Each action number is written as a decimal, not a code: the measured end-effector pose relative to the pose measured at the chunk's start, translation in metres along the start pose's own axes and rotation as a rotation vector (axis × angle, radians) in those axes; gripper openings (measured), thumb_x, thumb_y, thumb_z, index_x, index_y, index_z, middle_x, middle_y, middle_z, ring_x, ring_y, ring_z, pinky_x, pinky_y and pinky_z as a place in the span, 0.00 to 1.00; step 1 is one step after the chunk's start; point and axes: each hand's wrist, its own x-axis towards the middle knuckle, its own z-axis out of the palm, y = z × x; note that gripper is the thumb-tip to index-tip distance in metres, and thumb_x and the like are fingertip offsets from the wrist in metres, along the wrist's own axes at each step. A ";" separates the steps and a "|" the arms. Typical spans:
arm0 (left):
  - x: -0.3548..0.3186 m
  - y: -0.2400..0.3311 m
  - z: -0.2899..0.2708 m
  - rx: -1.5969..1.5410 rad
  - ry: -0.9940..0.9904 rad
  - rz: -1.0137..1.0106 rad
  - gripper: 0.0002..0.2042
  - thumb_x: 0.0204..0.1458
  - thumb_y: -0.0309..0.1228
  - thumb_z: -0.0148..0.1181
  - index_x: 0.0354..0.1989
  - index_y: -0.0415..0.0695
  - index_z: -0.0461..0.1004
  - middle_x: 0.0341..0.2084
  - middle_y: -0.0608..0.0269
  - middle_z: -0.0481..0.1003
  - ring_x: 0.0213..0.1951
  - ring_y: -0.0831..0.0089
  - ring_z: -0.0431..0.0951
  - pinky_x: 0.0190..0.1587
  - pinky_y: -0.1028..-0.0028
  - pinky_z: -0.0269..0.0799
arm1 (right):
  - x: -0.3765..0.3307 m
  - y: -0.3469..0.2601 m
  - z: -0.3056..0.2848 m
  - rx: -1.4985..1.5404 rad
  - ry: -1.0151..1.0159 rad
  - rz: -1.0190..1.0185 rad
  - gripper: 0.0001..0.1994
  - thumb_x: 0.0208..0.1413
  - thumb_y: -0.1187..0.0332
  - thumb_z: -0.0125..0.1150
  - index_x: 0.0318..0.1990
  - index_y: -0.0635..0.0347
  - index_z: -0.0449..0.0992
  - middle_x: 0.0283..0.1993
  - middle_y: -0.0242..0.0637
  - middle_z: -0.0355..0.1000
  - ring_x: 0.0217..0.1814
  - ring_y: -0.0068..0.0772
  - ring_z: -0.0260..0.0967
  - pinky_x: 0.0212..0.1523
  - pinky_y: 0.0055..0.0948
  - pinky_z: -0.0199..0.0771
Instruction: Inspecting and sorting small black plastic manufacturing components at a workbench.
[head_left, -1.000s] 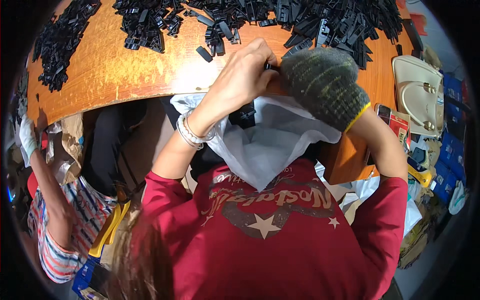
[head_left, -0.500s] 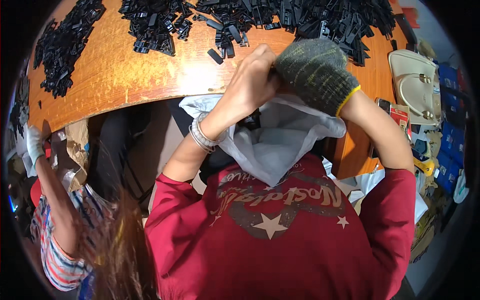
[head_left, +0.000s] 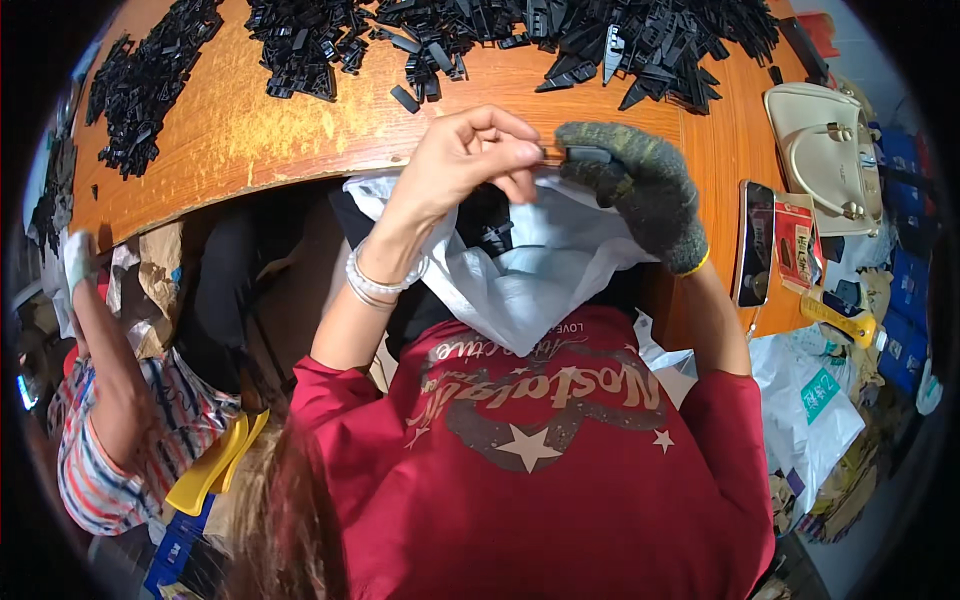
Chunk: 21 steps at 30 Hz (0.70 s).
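My left hand is bare, with bracelets at the wrist, and hovers over the table's near edge. Its thumb and forefinger are pinched together; what they hold, if anything, is too small to name. Just to its right, my right hand wears a dark knitted glove with a yellow cuff. It is closed around a black plastic part, whose end shows at the glove's fingertips. Below both hands a white plastic bag lies open on my lap, with some black parts inside it.
Heaps of black plastic parts cover the far side of the wooden table. At the right are a phone, a red packet, a cream handbag and a yellow-handled tool. Another person's gloved hand is at the left.
My hands have drawn apart. The gloved right hand has come lower and turned, so the black part in it now shows. My left hand has shifted slightly left.
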 end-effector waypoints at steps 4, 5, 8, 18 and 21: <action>0.002 -0.004 0.014 0.109 0.111 -0.054 0.09 0.50 0.25 0.65 0.34 0.33 0.72 0.18 0.61 0.75 0.11 0.80 0.70 0.13 0.83 0.62 | 0.000 -0.007 0.011 0.391 0.116 0.012 0.14 0.52 0.75 0.60 0.48 0.60 0.76 0.46 0.42 0.75 0.45 0.36 0.73 0.45 0.29 0.73; 0.003 -0.004 0.014 0.128 0.110 -0.066 0.09 0.50 0.26 0.66 0.34 0.33 0.72 0.17 0.63 0.74 0.10 0.81 0.69 0.13 0.84 0.60 | 0.001 -0.011 0.012 0.322 0.176 0.034 0.13 0.52 0.74 0.62 0.47 0.60 0.77 0.43 0.43 0.76 0.42 0.37 0.75 0.42 0.30 0.74; 0.007 -0.007 0.020 0.395 0.147 -0.011 0.12 0.48 0.30 0.69 0.31 0.35 0.73 0.15 0.67 0.71 0.12 0.83 0.67 0.15 0.83 0.61 | -0.001 -0.007 0.016 0.228 0.242 0.005 0.13 0.50 0.73 0.64 0.45 0.62 0.77 0.38 0.41 0.77 0.39 0.35 0.76 0.40 0.30 0.74; 0.060 -0.017 0.005 1.400 0.379 0.545 0.12 0.48 0.33 0.66 0.32 0.36 0.74 0.25 0.53 0.74 0.27 0.60 0.76 0.30 0.66 0.70 | -0.020 -0.001 0.011 0.601 0.198 0.122 0.13 0.55 0.70 0.59 0.47 0.63 0.77 0.34 0.33 0.75 0.29 0.20 0.67 0.29 0.19 0.68; 0.047 -0.015 0.004 1.326 0.305 0.585 0.09 0.48 0.30 0.64 0.30 0.36 0.73 0.25 0.52 0.73 0.26 0.55 0.75 0.29 0.63 0.69 | -0.011 0.018 0.006 0.121 0.391 -0.094 0.11 0.58 0.70 0.55 0.46 0.62 0.76 0.39 0.36 0.76 0.32 0.22 0.70 0.29 0.19 0.70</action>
